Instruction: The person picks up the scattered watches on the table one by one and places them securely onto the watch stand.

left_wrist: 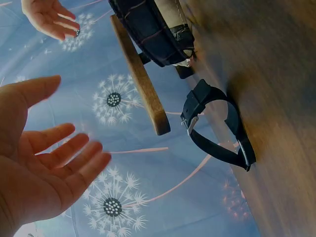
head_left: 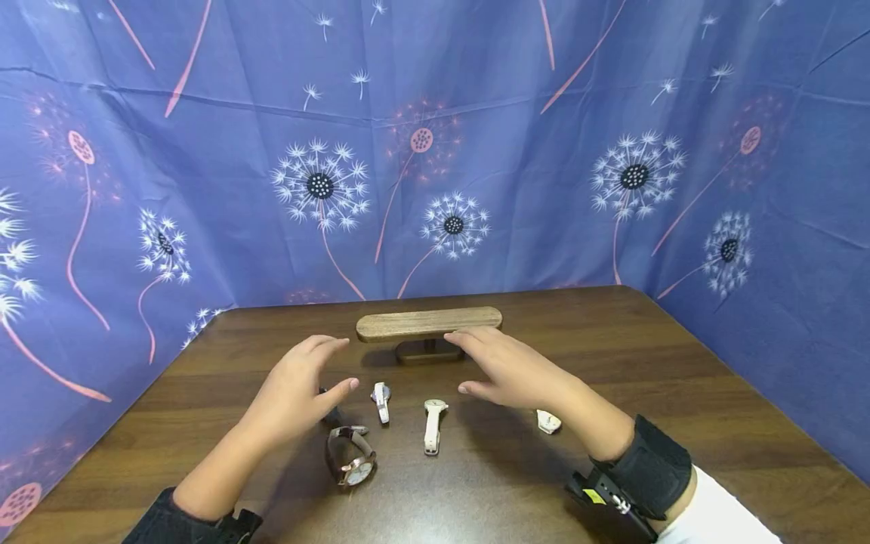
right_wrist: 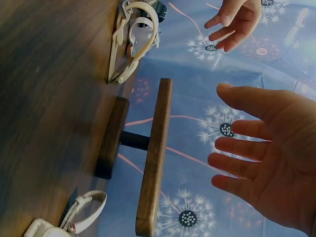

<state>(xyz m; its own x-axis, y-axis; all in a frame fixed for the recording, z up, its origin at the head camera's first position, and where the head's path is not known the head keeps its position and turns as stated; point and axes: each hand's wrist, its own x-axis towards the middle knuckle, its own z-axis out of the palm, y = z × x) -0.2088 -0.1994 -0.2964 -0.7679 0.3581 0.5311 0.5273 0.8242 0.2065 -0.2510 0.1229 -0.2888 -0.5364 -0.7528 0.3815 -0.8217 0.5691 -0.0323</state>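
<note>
Over the dark wooden table (head_left: 680,393) I have both hands hovering, palms down, with nothing in either one. My left hand (head_left: 299,389) hangs with fingers spread and relaxed above the black-strapped watch (left_wrist: 217,126), which lies on the tabletop just beside the brown-strapped watch (head_left: 350,455). My right hand (head_left: 506,370) floats with fingers straight near the right end of the wooden stand (head_left: 428,323), not touching it as far as I can tell. Two white watches lie between my hands: one small (head_left: 381,399), one longer (head_left: 433,425), and a third white piece (head_left: 547,421) shows under my right wrist. I judge this as the reaching step, before any pick. Next I would need to lower one hand, pinch a strap, and lift it toward the stand's bar. Both wrists are level, forearms angled inward.
</note>
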